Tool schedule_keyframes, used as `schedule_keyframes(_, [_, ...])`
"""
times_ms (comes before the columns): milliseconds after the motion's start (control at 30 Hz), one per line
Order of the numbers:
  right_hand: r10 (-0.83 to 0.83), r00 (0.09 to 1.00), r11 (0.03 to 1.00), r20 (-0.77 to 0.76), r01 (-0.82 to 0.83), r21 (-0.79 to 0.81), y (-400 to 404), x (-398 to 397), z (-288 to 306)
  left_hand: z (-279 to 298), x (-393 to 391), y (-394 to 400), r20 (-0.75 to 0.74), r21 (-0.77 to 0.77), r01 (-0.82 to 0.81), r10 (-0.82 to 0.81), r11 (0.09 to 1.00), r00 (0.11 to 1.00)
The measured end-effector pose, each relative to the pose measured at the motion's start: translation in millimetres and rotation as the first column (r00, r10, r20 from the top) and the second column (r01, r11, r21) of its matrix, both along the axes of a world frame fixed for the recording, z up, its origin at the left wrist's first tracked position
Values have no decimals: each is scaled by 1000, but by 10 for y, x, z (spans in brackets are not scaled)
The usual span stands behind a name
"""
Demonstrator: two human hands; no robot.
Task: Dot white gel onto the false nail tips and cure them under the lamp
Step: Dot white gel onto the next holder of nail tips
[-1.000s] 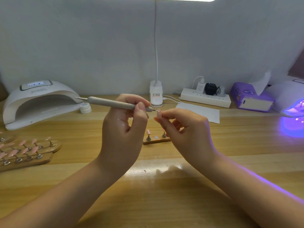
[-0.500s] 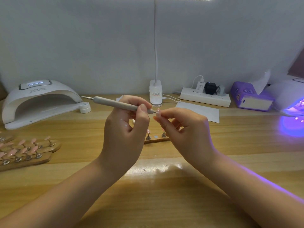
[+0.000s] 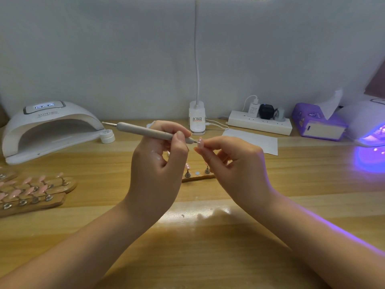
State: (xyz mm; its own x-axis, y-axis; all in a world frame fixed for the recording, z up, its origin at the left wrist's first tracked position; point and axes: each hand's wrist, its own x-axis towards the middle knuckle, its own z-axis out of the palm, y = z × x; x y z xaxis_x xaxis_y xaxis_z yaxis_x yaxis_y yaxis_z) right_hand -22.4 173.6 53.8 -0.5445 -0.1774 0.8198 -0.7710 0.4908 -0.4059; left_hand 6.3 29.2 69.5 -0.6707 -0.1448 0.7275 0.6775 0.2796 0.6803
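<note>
The wooden table (image 3: 208, 257) carries the whole workstation. At far left stands the white curing lamp (image 3: 48, 128), dark inside; at far right a second lamp (image 3: 368, 130) glows violet and throws light onto the table top. Between them, along the far edge, sit a clip-on desk light (image 3: 197, 119), a power strip (image 3: 260, 123), a purple tissue box (image 3: 318, 124) and a sheet of white paper (image 3: 254, 141). At near left lie wooden racks (image 3: 31, 192) holding rows of pink tips. A small white gel pot (image 3: 107, 136) stands just beside the mouth of the left lamp.

At centre, a small wooden holder (image 3: 198, 177) lies behind the hands, with at least two tips standing on it and one bare metal disc between them.

The left hand (image 3: 158, 170) is closed around the dotting pen (image 3: 150, 131) in a writing grip. The right hand (image 3: 235, 163) pinches one false nail tip (image 3: 200, 142) between thumb and forefinger, its remaining fingers curled.

Compared with a second ago, the rear of the pen has risen slightly and the pen point now sits against the tip surface. This suggests that a gel dot is being placed. Curing has not been reached for this tip.
</note>
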Motion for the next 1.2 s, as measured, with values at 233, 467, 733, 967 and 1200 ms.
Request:
schedule_keyframes(233, [-21, 1000, 1000, 10, 21, -6, -4, 2, 10, 22, 5, -22, -58, 24, 11, -9, 1000, 998])
schedule_keyframes(467, [-38, 999, 999, 18, 38, 8, 5, 9, 14, 19, 2, -19, -56, 53, 35, -32, 998, 998])
schedule_keyframes(733, [-35, 999, 999, 6, 35, 8, 9, 9, 18, -31, -6, -7, -21, 12, 12, -12, 1000, 1000])
schedule_keyframes(967, [-25, 1000, 1000, -3, 25, 17, 5, 17, 13, -46, -13, -7, -17, 5, 5, -5, 1000, 1000])
schedule_keyframes(1200, [-37, 999, 999, 1, 37, 8, 5, 2, 9, -53, -13, -4, -11, 17, 7, -6, 1000, 1000])
